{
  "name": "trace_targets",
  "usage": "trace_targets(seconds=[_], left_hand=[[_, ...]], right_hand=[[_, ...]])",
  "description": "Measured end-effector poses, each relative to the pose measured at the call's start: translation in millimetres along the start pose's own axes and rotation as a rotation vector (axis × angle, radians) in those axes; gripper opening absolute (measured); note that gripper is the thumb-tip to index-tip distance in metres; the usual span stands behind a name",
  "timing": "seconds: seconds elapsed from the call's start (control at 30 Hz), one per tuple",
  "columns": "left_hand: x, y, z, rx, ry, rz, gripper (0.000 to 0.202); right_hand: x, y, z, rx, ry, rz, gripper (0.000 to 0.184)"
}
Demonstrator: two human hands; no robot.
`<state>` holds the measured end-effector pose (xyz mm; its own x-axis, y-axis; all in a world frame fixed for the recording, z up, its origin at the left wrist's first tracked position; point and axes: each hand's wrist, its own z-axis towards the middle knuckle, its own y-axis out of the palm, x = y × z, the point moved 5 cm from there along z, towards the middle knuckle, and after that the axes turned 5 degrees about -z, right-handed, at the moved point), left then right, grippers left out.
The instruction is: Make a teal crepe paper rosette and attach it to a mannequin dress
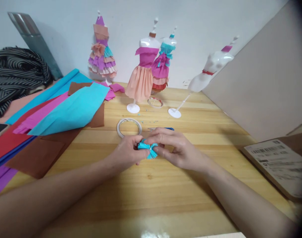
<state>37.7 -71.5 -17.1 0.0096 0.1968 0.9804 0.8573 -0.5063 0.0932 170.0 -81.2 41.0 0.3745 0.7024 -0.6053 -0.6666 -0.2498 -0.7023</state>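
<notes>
Over the wooden table [166,185] both hands pinch a small turquoise paper bow [147,149]. My left hand [127,152] is closed on its left side. My right hand [174,146] grips its right side with thumb and fingers curled. A small shiny spot sits in the bow's middle. Just behind the hands lie a roll of clear tape [129,127] and a blue-handled tool [163,129], partly hidden by my right hand.
Sheets of crepe paper [71,110] in turquoise, magenta, brown and red cover the left. Several mannequin stands in paper dresses [142,77] line the back wall; a bare white mannequin [210,71] tilts at right. A cardboard box [277,162] lies right, striped cloth [14,74] far left.
</notes>
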Motion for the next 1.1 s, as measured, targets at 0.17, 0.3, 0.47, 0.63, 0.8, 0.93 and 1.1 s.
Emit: trace_targets(seconds=[0.17,0.3,0.47,0.63,0.8,0.93,1.1], left_hand=[[0.8,0.6,-0.6,-0.003,-0.018,0.025,0.014],[-0.7,-1.4,0.1,0.003,0.0,0.046,0.014],[-5.9,-5.9,0.7,0.012,-0.023,0.01,0.011],[-7.9,-7.4,1.2,0.023,-0.044,-0.068,0.017],[-8.1,-8.0,2.6,0.037,-0.059,-0.138,0.018],[-5.5,-4.8,2.1,0.012,-0.057,-0.082,0.016],[-2.1,-0.5,1.0,0.029,-0.05,-0.043,0.023]], right_hand=[[1.7,1.5,-2.1,0.008,-0.036,-0.089,0.019],[4.6,1.9,-3.0,0.012,-0.022,-0.186,0.021],[4.7,0.0,-1.5,0.075,-0.036,-0.294,0.024],[5.1,1.3,-1.6,0.088,-0.031,-0.399,0.021],[4.9,-0.9,-2.9,0.115,-0.005,-0.452,0.02],[4.1,-2.8,-2.6,0.14,-0.017,-0.435,0.019],[4.5,1.2,-1.7,0.114,-0.021,-0.41,0.019]])
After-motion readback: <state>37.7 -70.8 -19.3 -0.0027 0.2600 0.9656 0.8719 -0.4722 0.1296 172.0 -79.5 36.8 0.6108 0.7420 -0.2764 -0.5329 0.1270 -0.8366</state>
